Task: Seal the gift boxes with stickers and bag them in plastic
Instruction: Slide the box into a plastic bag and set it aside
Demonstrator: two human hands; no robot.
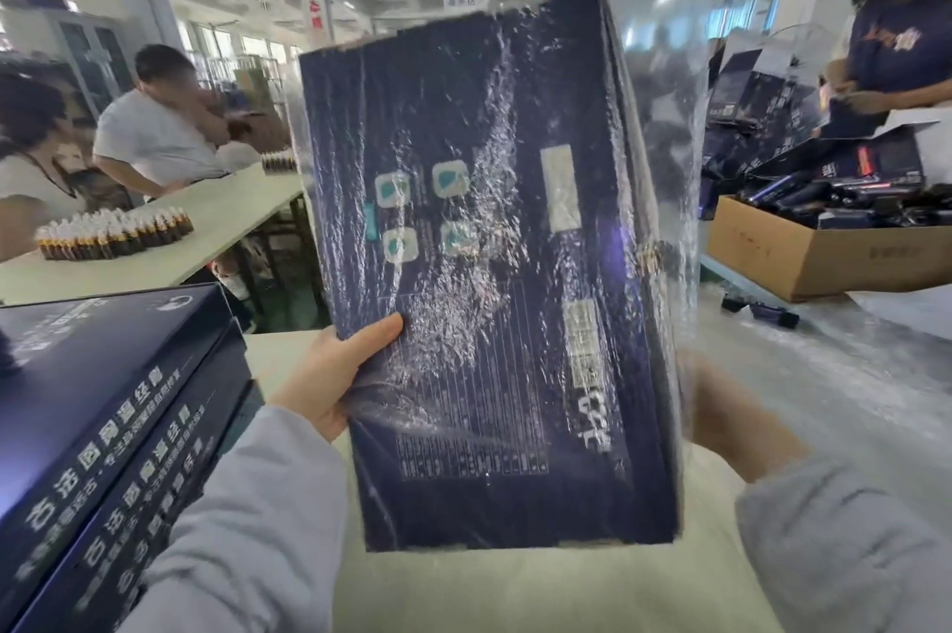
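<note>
Pale worktop point(463, 591) seen below both hands, partly covered on the right-hand side by loose clear film.

Clear plastic bag point(664, 169) held upright between the hands. It is crinkled and glossy, and rises above and to the right of the right hand.

Dark navy gift box point(489, 323) is inside the bag, lifted off the worktop, tilted slightly, printed back face turned to the camera. The box's lower end is at wrist level and its upper end is well above the hands.

Stack of matching navy boxes point(103, 400) lies flat just left of the left hand, white lettering on the side edges.

Open cardboard carton point(803, 261) full of dark items is seen well beyond the right hand. A person in a dark shirt stands behind it.

Second worktop point(232, 210) is far beyond the left hand, with two people at it.

Left hand point(329, 375), grey sleeve: clamped on the gift box's left edge, thumb pressed flat on the front face, fingers hidden behind.

Right hand point(721, 416): seen only blurred through the plastic at the box's lower right edge; grip cannot be told.

Cluster of brown bottles point(113, 236) is on the second worktop.

White label point(560, 187) is on the box face, above the right hand.
</note>
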